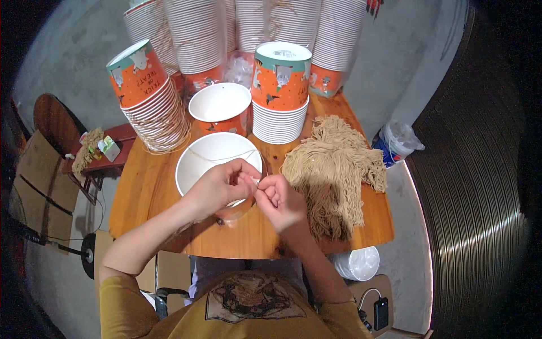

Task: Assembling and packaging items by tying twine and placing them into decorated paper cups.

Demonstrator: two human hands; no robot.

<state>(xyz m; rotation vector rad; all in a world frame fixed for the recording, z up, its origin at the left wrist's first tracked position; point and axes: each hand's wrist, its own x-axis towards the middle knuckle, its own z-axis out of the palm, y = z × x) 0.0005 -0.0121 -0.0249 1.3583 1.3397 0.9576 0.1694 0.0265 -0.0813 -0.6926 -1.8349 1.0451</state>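
Observation:
A white-lined paper bucket [191, 169] rests on the wooden table in front of me, its open mouth facing up. A thin tan cord [210, 160] runs across the inside of this bucket. Over its near right rim, my left hand [223, 183] is closed in a pinch, fingertips together. My right hand [279, 200] pinches at the same spot, its thumb and forefinger meeting the left fingertips. Between them shows a tiny pale bit, apparently the cord's end, mostly covered by the fingers. A heap of tan cords [333, 175] lies just right of my right hand.
Behind the bucket stands another open bucket [220, 103]. Upside-down stacks of orange buckets flank it, a left stack [149, 107] draped with cords and a right stack [280, 113]. Tall wrapped stacks [195, 39] line the table's back. A white tub [361, 263] sits below the table [147, 203].

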